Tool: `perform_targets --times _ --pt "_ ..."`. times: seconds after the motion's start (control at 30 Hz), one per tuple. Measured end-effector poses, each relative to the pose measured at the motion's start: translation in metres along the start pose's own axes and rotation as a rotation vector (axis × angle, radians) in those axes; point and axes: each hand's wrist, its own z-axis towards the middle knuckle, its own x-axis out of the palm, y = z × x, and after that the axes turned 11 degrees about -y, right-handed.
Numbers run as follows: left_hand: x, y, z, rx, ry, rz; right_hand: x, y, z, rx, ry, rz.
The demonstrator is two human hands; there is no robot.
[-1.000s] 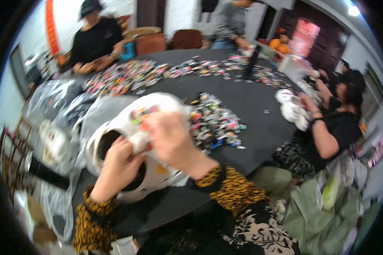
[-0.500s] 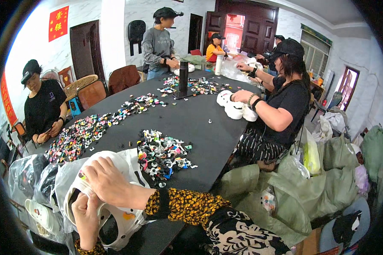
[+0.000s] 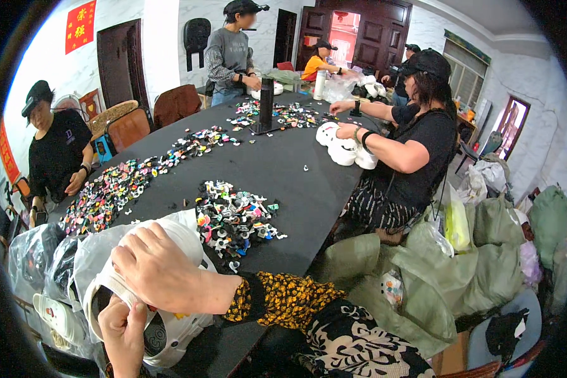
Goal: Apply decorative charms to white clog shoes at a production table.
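At the near left edge of the table, a pair of white clogs (image 3: 184,242) is between my hands, one with its dark insole showing. My right hand (image 3: 167,268) reaches across the shoe, its fingers curled and closed over the upper near the strap. Lower down, my left hand (image 3: 123,331) pinches the rim of the shoe opening, thumb up. Whether a small charm sits under my right fingertips is hidden. Just beyond the shoes lies a heap of small colourful shoe charms (image 3: 239,217).
More charms (image 3: 116,192) spread along the left of the black table (image 3: 283,164). A black post (image 3: 266,107) stands on it. A co-worker (image 3: 416,132) at right holds white clogs (image 3: 341,146). Green sacks (image 3: 416,296) fill the right floor; plastic-bagged shoes (image 3: 34,258) lie left.
My right fingers have shifted and curled more over the shoe. The co-worker at right has moved one hand off the clogs toward the far charms. The person at left has lowered an arm.
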Motion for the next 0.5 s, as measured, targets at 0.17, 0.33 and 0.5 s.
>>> perform_targets --times 0.17,0.33,0.5 --pt "-0.02 -0.008 -0.01 -0.098 0.014 -0.004 0.008 0.013 -0.003 -0.037 -0.003 0.093" --pt "-0.012 0.0 0.001 -0.049 0.077 0.077 0.0 0.001 -0.013 -0.09 -0.078 0.005" --pt "-0.025 -0.002 0.005 -0.301 0.057 -0.043 0.004 0.007 -0.012 -0.08 -0.086 0.013"
